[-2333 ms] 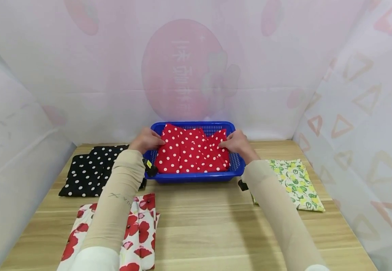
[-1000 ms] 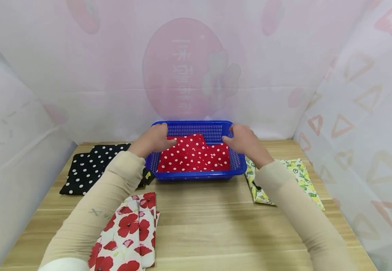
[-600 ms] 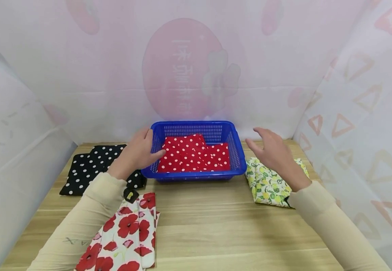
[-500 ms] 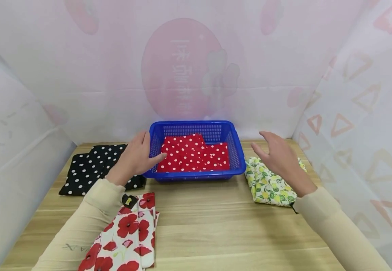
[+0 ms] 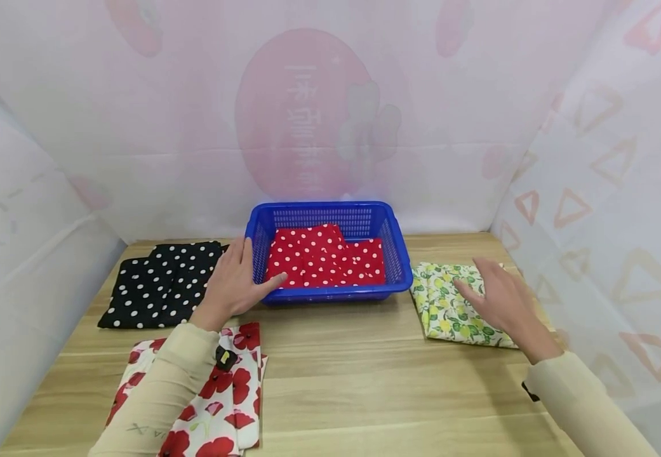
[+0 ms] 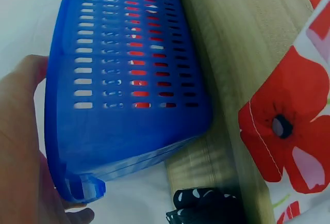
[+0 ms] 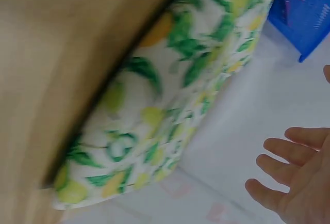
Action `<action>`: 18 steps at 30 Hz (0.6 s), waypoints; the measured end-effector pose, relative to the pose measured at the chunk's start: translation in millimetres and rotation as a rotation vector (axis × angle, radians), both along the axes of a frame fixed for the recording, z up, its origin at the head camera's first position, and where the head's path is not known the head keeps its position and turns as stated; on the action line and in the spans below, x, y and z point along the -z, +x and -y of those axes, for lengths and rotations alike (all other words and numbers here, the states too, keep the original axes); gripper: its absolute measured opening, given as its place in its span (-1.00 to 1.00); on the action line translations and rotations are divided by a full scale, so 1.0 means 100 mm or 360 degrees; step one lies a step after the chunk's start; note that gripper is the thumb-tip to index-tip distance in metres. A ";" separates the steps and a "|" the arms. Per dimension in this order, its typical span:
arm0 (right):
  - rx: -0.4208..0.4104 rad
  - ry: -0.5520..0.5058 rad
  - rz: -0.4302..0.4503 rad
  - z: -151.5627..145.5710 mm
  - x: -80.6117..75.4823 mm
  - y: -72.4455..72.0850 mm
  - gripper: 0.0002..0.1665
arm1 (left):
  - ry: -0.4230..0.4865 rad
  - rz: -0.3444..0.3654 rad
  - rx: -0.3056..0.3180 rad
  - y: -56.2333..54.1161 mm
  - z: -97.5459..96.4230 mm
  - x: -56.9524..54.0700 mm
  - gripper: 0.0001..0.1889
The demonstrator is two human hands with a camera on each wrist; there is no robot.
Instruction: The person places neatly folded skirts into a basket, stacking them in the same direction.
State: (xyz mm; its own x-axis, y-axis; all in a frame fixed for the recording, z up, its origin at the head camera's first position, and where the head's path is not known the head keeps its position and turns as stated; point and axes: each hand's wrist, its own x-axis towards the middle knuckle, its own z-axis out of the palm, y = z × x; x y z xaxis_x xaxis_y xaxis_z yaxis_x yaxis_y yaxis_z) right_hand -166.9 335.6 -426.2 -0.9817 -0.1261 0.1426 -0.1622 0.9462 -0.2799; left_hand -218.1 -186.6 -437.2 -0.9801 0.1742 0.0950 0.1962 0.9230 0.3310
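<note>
In the head view, a red polka-dot cloth (image 5: 319,257) lies folded inside a blue plastic basket (image 5: 338,294) against the back wall. My left hand (image 5: 228,280) is at the basket's left end, fingers extended, the thumb over its front left corner. In the left wrist view that hand (image 6: 18,126) is beside the basket rim (image 6: 54,105); whether it touches is unclear. My right hand (image 5: 504,298) hovers over a folded lemon-print cloth (image 5: 450,311) right of the basket. Its fingers are spread and hold nothing, as the right wrist view shows.
A folded black polka-dot cloth (image 5: 155,285) lies at the back left of the wooden table (image 5: 341,393). Nearer, a white cloth with red poppies (image 5: 241,387) lies partly under the left forearm. Printed fabric walls (image 5: 181,184) enclose the back and sides.
Both hands have let go of the red polka-dot cloth, which now lies lower in the basket. My left hand has moved left to the basket's end; my right hand has moved right, then down toward the lemon-print cloth.
</note>
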 end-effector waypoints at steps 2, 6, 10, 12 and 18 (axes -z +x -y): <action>0.0005 0.0032 0.0008 -0.07 0.08 0.03 0.00 | -0.0042 0.0026 0.0005 0.00 -0.02 0.01 0.24; 0.0052 0.0097 0.0044 -0.22 0.23 0.09 0.03 | -0.0099 0.0045 0.0013 -0.01 -0.06 0.03 0.23; 0.0086 0.0127 0.0149 -0.34 0.33 0.11 0.08 | -0.0110 0.0047 0.0015 -0.01 -0.08 0.05 0.21; 0.0091 0.0147 0.0203 -0.39 0.38 0.10 0.12 | -0.0115 0.0046 0.0016 -0.01 -0.08 0.05 0.21; 0.0108 0.0142 0.0295 -0.47 0.55 0.07 0.15 | -0.0148 0.0024 0.0007 -0.02 -0.08 0.08 0.20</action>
